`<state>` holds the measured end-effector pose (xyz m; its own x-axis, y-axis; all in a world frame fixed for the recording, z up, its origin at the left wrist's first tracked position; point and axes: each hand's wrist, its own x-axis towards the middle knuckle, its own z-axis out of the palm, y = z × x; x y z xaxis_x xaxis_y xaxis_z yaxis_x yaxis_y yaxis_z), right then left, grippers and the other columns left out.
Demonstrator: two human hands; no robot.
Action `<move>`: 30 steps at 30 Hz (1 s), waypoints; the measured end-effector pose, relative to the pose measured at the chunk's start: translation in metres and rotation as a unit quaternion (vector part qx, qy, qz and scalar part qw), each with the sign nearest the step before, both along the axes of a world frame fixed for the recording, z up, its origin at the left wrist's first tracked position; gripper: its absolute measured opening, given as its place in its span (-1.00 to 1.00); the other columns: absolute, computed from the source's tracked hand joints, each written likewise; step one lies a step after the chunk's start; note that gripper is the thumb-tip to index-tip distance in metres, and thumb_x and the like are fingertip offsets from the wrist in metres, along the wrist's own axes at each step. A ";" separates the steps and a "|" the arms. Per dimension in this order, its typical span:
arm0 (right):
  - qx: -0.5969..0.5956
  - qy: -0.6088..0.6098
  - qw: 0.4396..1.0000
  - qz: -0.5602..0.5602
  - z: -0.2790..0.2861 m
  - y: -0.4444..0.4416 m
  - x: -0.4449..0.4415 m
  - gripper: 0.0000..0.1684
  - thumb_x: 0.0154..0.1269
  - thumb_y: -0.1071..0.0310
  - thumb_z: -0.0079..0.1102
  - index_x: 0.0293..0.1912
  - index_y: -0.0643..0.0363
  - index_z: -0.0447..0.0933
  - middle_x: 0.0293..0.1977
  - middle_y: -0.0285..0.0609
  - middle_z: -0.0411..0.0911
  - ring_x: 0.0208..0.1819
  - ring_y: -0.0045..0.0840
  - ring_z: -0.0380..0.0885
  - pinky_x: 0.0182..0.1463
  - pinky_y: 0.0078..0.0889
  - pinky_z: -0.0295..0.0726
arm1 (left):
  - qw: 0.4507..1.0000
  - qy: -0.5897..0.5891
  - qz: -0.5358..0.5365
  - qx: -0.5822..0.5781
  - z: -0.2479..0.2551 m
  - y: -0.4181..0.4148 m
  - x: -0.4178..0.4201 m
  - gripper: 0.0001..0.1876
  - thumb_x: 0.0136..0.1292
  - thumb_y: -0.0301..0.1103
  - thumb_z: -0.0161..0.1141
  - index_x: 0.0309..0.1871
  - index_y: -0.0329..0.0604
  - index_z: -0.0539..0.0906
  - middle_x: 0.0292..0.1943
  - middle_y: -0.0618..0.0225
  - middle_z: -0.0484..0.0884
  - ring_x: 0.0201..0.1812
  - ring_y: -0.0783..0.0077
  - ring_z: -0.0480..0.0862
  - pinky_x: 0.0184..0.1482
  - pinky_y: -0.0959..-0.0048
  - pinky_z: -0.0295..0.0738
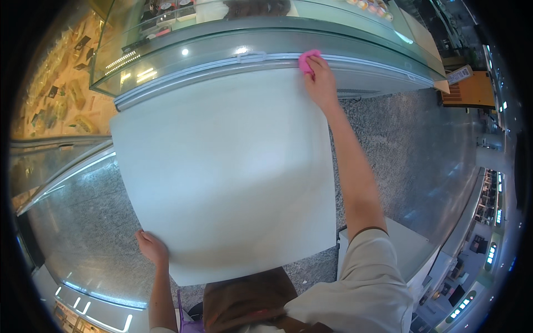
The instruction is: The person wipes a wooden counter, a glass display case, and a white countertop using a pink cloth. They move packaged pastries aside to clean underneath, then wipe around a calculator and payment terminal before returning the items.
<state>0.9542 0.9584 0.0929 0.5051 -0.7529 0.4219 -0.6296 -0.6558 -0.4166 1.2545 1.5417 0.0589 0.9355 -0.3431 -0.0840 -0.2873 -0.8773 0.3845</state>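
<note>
A large plain white panel [233,175] spans the space between my body and a glass display case [208,39]. Its far edge lies along the metal rail [179,77] at the foot of the case. My right hand [322,85] reaches to the panel's far right corner and holds a bunched pink cloth [309,61] against the rail. At the panel's left edge, near me, is my left hand [153,247], its fingers curled at the edge; part of the fingers is hidden. A brown apron [250,297] shows below the panel.
Wrapped baked goods [77,98] lie in a lit display at the left. Speckled floor [399,141] shows on both sides. A white surface [406,245] stands by my right elbow, and a wooden stand [472,91] is at the far right.
</note>
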 end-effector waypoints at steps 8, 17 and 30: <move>0.121 -0.157 0.967 -0.157 0.057 0.079 -0.007 -0.60 0.35 0.40 0.15 0.16 0.22 0.60 0.10 0.05 0.60 0.10 -0.22 0.60 0.22 -0.26 0.54 | 0.999 -0.017 0.004 0.028 -0.001 0.011 0.005 -0.70 0.54 -0.24 -0.17 -0.01 -0.24 0.53 -0.21 -0.04 0.67 -0.23 -0.15 0.67 -0.21 0.01 0.51; 0.018 -0.073 0.997 -0.032 -0.039 0.168 0.174 -0.43 0.35 0.47 0.05 0.34 0.35 0.40 0.38 0.17 0.36 0.44 0.04 0.28 0.53 -0.06 0.26 | 0.999 0.010 0.027 0.013 0.011 -0.003 -0.002 -0.73 0.55 -0.25 -0.16 -0.07 -0.19 0.52 -0.28 -0.02 0.65 -0.27 -0.18 0.64 -0.21 -0.04 0.48; -0.008 -0.002 0.998 -0.055 -0.034 0.157 0.119 -0.51 0.31 0.57 0.00 0.23 0.36 0.49 0.23 0.14 0.51 0.35 -0.02 0.39 0.48 -0.10 0.32 | 0.999 0.010 0.021 -0.022 0.014 0.000 0.000 -0.78 0.53 -0.30 -0.12 -0.08 -0.19 0.53 -0.30 0.02 0.65 -0.30 -0.15 0.63 -0.25 0.02 0.48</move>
